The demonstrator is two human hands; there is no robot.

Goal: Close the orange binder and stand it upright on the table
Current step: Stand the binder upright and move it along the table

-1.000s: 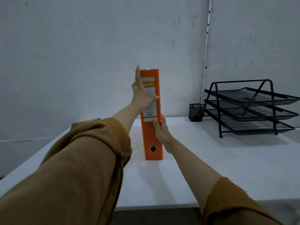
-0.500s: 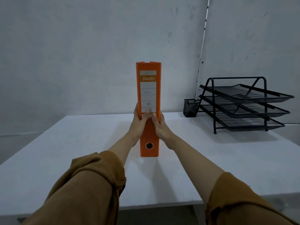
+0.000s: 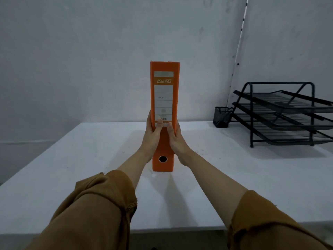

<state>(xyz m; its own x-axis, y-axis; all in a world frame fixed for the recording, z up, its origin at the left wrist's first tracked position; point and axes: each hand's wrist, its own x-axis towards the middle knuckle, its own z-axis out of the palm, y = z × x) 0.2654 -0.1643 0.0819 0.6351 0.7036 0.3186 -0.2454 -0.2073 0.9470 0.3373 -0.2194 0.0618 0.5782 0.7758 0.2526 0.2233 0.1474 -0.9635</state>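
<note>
The orange Bantex binder [image 3: 164, 105] stands closed and upright on the white table [image 3: 72, 168], spine facing the person. The left hand [image 3: 151, 136] and right hand [image 3: 177, 138] clamp its two covers from either side, thumbs pressed on the spine, likely steadying it so it won't tip. Well off beyond the right hand sit a black mesh tray rack [image 3: 281, 114] and mesh pen cup [image 3: 221, 117].
</note>
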